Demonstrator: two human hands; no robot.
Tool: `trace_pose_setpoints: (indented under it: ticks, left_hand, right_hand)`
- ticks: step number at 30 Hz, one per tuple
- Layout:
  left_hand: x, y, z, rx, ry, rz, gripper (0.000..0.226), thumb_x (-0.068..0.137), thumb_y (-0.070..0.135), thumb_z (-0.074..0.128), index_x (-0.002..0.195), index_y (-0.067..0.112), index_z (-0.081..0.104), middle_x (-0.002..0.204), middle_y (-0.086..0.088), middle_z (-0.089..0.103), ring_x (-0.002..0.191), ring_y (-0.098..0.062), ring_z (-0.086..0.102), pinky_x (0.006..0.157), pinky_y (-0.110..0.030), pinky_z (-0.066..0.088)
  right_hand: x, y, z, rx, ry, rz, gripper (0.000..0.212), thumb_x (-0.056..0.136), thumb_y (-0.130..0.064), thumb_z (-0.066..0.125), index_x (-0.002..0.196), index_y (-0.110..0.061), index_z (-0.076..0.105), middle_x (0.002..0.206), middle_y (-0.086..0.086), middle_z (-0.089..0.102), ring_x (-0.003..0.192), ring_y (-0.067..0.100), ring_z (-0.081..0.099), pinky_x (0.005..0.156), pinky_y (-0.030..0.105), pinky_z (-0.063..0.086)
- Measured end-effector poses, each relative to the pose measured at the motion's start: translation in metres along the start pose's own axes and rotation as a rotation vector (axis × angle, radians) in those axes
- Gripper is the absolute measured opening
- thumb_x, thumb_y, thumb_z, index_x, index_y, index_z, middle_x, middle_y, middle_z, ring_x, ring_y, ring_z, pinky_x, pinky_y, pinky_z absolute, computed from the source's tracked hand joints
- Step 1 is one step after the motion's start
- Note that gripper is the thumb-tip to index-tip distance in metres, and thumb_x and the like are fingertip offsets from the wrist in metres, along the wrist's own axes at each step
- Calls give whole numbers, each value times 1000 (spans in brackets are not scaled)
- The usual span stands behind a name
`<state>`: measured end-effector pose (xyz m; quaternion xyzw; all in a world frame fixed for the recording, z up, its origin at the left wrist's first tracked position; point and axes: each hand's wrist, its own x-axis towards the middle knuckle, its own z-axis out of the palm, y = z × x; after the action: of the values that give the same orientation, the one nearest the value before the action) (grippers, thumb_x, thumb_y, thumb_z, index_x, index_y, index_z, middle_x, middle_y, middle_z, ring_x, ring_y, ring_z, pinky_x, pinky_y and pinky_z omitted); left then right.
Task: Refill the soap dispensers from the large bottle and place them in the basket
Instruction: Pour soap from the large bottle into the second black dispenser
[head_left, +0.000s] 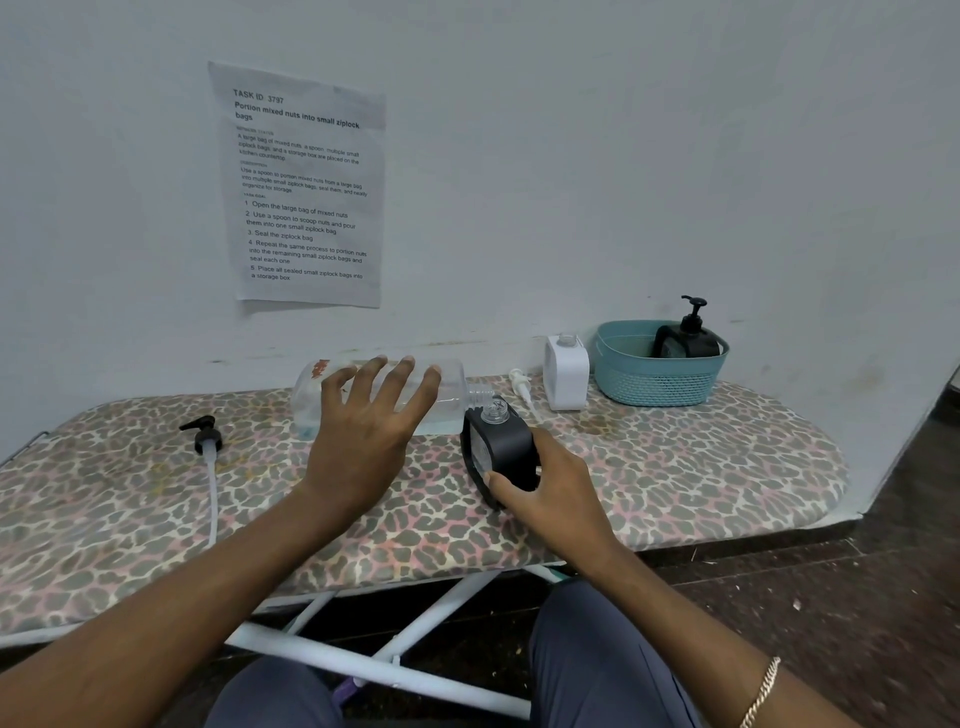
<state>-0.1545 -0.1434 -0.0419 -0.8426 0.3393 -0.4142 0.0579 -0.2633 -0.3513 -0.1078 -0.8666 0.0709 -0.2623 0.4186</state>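
Fingers (396, 383) spread, left hand (363, 441) clasps the large bottle (447, 402); right hand's (563, 486) fingers curl round the black dispenser (506, 449).

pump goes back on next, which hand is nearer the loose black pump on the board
Left. The left hand holds the large bottle right of the black pump; the right hand grips the black dispenser farther right.
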Motion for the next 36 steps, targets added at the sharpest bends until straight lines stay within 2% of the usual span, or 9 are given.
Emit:
trace_pose_setpoints:
  ticks: [7, 16, 29, 36]
  left_hand:
    - [0, 0, 0, -3, 2, 1, 76, 73, -14, 70, 144, 12, 62, 141, -20, 65, 127, -45, 62, 99, -59, 41]
    - [0, 0, 0, 0, 13, 4, 76, 73, -14, 71, 143, 12, 63, 140, -19, 65, 126, -44, 62, 99, -58, 40]
    - [0, 0, 0, -3, 19, 10, 76, 72, -14, 70, 143, 12, 63, 139, -20, 66, 125, -44, 63, 99, -58, 41]
    - [1, 0, -2, -3, 17, 9, 74, 74, -13, 70, 143, 12, 63, 140, -20, 65, 126, -45, 63, 99, -58, 41]
  right_hand:
    - [0, 0, 0, 2, -2, 2, 35, 79, -50, 70, 109, -35, 58, 98, -19, 64, 89, -2, 60, 67, 18, 41]
    - [1, 2, 1, -12, -1, 5, 36, 80, -51, 71, 108, -33, 59, 96, -17, 65, 86, 2, 61, 69, 24, 48]
    - [0, 1, 0, -14, 5, 1, 35, 79, -53, 71, 108, -38, 56, 97, -20, 64, 88, -2, 60, 68, 19, 44]
    - [1, 1, 0, -11, 1, 3, 39, 80, -52, 71, 113, -34, 58, 100, -18, 65, 90, -1, 61, 72, 22, 48]
